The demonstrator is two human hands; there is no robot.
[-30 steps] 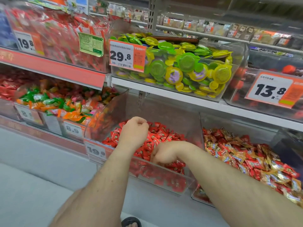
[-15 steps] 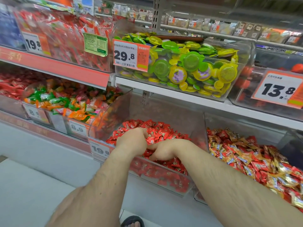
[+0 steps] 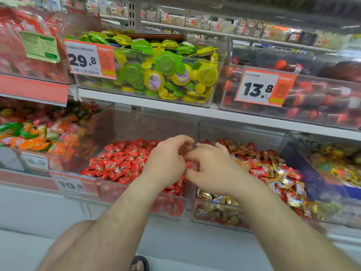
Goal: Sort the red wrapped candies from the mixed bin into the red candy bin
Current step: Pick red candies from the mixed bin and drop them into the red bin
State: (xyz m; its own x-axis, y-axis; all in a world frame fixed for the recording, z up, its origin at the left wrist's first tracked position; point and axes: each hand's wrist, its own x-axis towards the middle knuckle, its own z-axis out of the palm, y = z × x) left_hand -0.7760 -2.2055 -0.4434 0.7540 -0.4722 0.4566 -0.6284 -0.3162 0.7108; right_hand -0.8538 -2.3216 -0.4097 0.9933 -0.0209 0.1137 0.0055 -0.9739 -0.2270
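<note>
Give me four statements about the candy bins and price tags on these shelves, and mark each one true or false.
1. The red candy bin sits left of the mixed bin. True.
2. The bin of green and yellow round candies carries a 13.8 tag. False: its tag reads 29.8.
3. Both hands, left and right, are close together near the divider between the two bins. True.
4. The mixed bin holds only gold wrappers. False: red wrapped candies lie among the gold.

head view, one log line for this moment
left hand: over red candy bin | right hand: at mixed bin edge | fingers curled, contents unclear
</note>
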